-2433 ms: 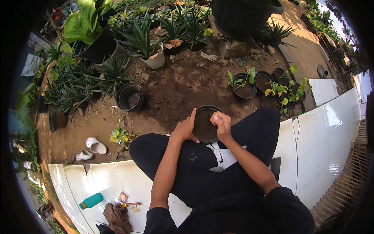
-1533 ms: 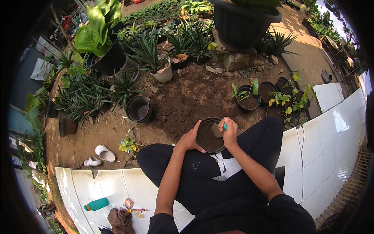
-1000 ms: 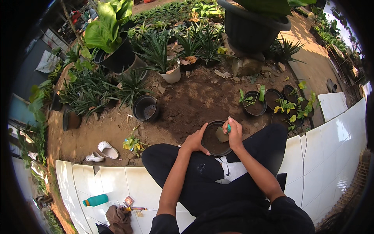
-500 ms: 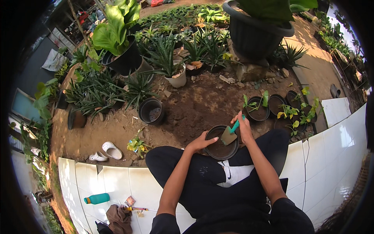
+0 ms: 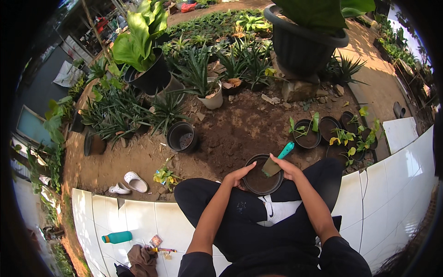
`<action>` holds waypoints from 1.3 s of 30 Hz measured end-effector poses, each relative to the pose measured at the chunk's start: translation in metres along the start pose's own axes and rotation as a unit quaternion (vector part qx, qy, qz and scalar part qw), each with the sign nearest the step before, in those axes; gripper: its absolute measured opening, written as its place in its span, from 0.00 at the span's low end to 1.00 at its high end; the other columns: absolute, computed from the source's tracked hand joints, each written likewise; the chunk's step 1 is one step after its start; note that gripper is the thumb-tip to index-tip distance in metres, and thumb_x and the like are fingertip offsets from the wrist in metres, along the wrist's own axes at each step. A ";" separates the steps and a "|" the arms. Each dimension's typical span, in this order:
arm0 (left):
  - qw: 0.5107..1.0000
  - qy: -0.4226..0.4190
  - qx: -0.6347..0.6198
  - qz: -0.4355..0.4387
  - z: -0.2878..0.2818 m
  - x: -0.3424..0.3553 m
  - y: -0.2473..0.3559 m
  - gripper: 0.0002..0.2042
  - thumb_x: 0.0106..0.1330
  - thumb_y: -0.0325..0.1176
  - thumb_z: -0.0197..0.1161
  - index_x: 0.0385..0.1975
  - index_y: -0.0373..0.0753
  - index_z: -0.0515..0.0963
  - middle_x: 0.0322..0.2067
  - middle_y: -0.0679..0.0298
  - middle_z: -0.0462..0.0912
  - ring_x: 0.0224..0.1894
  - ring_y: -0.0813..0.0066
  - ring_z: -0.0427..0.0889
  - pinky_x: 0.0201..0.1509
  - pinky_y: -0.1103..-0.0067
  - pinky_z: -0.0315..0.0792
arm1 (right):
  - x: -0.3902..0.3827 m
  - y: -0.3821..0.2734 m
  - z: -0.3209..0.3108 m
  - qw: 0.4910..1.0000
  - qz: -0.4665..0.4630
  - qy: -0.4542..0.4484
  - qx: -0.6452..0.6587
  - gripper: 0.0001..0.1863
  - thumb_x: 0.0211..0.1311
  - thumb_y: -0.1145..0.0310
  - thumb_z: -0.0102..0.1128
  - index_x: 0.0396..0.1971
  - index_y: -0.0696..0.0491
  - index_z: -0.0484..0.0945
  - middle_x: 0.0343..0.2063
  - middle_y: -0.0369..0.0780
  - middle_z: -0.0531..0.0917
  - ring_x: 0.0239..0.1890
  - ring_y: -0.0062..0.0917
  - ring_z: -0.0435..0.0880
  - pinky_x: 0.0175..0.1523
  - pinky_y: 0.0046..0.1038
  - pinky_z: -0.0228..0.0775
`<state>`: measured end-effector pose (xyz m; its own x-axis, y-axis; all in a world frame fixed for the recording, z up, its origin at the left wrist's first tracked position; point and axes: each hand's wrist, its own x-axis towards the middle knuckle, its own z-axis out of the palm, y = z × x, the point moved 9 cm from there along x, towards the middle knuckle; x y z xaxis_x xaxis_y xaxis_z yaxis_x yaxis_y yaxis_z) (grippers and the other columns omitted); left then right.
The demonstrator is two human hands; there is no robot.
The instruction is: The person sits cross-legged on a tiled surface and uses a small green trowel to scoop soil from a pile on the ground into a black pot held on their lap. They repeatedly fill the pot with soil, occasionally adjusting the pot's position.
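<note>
The left hand (image 5: 238, 175) curled loosely on the black pot's (image 5: 262, 174) left rim. At its right rim, the right hand (image 5: 289, 168) lay against a teal-handled trowel (image 5: 277, 159), grip unclear.

- Sunlit garden yard: bare brown soil (image 5: 240, 124) in the middle.
- Potted spiky plants (image 5: 203, 69) crowd the far left.
- White tiled ledge (image 5: 397, 171) curves along the near and right sides.
- Paved path (image 5: 369, 60) far right.
</note>
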<state>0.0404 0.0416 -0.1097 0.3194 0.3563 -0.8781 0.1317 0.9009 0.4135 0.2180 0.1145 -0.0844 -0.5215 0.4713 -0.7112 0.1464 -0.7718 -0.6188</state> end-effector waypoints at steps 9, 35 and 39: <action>0.998 0.009 -0.064 0.017 0.005 -0.002 0.004 0.53 0.60 0.80 0.51 0.77 0.48 0.55 0.73 0.50 0.63 0.72 0.39 0.64 0.66 0.40 0.61 | 0.003 0.004 -0.002 0.996 0.038 -0.043 0.063 0.35 0.70 0.39 0.58 0.58 0.58 0.76 0.56 0.46 0.81 0.54 0.31 0.84 0.55 0.37 0.81; 0.996 -0.012 -0.090 0.016 0.000 0.010 0.003 0.53 0.60 0.80 0.49 0.77 0.47 0.55 0.74 0.50 0.61 0.72 0.40 0.63 0.65 0.38 0.62 | 0.037 0.016 -0.019 0.979 0.157 -0.124 -0.027 0.35 0.66 0.54 0.71 0.65 0.58 0.71 0.63 0.45 0.77 0.63 0.33 0.78 0.66 0.40 0.74; 0.995 0.025 -0.093 0.035 -0.001 0.009 0.009 0.49 0.63 0.78 0.47 0.77 0.47 0.56 0.74 0.52 0.61 0.73 0.42 0.63 0.64 0.37 0.62 | 0.036 0.011 -0.015 0.987 0.124 -0.103 0.017 0.33 0.66 0.53 0.70 0.64 0.58 0.72 0.62 0.45 0.78 0.62 0.33 0.79 0.65 0.41 0.74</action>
<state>0.0428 0.0529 -0.1139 0.2741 0.4277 -0.8614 -0.0674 0.9020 0.4264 0.2132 0.1294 -0.1218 -0.6328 0.1715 -0.7550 0.2655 -0.8680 -0.4197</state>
